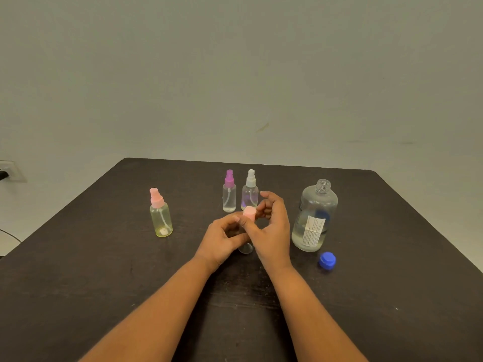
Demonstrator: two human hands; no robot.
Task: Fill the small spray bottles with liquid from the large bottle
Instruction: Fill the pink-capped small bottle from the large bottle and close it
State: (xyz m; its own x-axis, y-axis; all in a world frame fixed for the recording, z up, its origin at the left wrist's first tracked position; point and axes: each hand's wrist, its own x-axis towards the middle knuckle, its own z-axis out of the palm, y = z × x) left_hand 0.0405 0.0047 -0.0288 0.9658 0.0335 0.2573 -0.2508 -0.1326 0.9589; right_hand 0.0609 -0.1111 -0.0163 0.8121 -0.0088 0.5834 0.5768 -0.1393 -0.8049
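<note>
**A:** How many bottles do you have in front of you?

**B:** You have four small spray bottles and one large bottle [315,218] on the dark table [104,257]. Three small ones stand free: a yellowish bottle with a pink sprayer [160,214] to your left, and, side by side farther back, a clear bottle with a magenta sprayer [229,192] and a clear bottle with a white sprayer [250,190]. The fourth bottle [245,248] is between your hands, mostly hidden.

**A:** What is in them?

**B:** The large bottle stands uncapped at your right, clear liquid filling its lower part. Its one blue cap [327,260] lies on the table just in front of it. The magenta-topped bottle shows clear liquid low down; the levels in the others you cannot tell.

**A:** And your grip?

**B:** Your left hand [222,240] is curled around the fourth bottle's body. Your right hand [270,231] pinches beside its pink cap [249,212] with thumb and forefinger, other fingers loosely spread.
</note>
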